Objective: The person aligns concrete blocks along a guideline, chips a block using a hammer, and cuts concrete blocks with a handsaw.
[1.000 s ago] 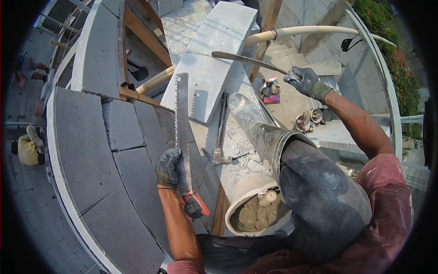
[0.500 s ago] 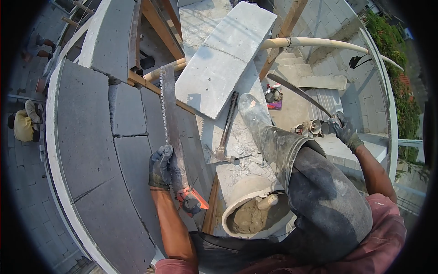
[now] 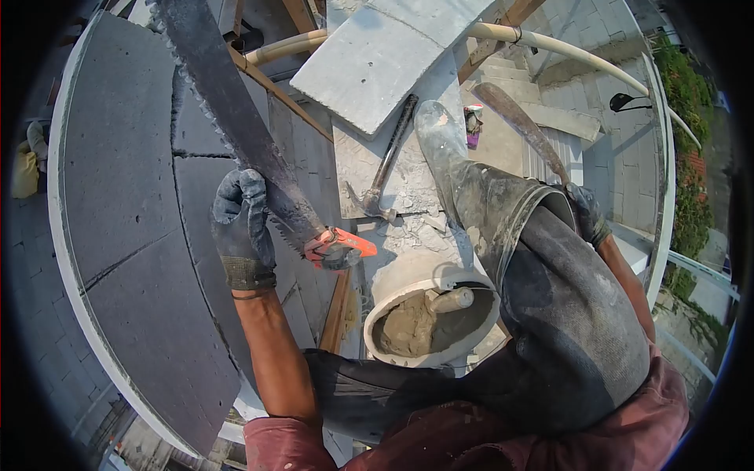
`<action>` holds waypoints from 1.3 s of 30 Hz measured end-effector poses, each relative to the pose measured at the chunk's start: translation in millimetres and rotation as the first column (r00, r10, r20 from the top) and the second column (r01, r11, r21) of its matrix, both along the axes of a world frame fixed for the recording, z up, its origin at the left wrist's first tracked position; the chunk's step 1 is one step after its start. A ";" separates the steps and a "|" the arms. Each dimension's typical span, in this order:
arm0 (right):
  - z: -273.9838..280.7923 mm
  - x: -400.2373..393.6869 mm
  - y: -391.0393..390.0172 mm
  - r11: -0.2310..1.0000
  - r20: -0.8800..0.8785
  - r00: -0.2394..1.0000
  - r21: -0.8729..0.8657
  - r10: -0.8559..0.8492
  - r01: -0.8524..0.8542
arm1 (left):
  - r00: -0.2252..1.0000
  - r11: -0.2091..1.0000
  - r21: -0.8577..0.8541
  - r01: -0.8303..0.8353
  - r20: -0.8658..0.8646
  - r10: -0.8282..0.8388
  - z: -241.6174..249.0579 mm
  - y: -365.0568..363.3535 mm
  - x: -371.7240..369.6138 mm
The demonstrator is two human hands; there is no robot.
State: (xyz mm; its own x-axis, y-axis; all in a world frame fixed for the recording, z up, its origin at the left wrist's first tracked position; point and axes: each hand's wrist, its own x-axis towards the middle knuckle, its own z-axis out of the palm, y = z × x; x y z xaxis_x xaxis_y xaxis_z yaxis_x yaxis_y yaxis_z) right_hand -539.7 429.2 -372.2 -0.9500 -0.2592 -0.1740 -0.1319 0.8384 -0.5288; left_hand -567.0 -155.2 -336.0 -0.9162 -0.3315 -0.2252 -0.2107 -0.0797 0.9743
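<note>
My left hand [image 3: 245, 224], in a dark glove, pinches the toothed blade of a hand saw [image 3: 232, 106] just above its orange handle [image 3: 343, 246]. The saw slants up and left over grey blocks. On the right, my right hand [image 3: 587, 213], also gloved, is partly behind my raised knee. It is wrapped round the lower end of a machete [image 3: 522, 125] with a long, curved, rusty blade pointing up and left. Between my hands, a claw hammer [image 3: 387, 165] lies on a dusty board. Below it sits a bucket [image 3: 377, 345] of grey mortar, with a rounded handle [image 3: 454, 300] sticking out.
A large pale block [image 3: 385, 71] rests on the board ahead. To the left runs a wall of grey blocks [image 3: 129, 149] with a drop beyond it. A bamboo pole [image 3: 565, 49] crosses behind. Another person in yellow [image 3: 27, 169] is far left, lower down.
The saw has come closer to the camera and its top has swung left, with my left hand moving up and left. The machete has turned to show more of its flat. The view has shifted.
</note>
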 end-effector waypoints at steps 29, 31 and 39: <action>58.1 136.9 -40.2 0.958 0.479 0.835 0.052 -0.270 0.281 | 0.960 0.991 -0.044 -0.129 -0.256 0.114 14.5 12.5 -15.2; 63.6 149.2 -39.6 0.956 0.511 0.813 0.072 -0.279 0.283 | 0.949 0.982 -0.004 -0.189 -0.258 0.181 19.8 20.1 -20.1; 87.8 180.6 -37.4 0.960 0.575 0.771 0.103 -0.272 0.262 | 0.948 0.982 0.007 -0.191 -0.259 0.186 19.0 30.9 -34.1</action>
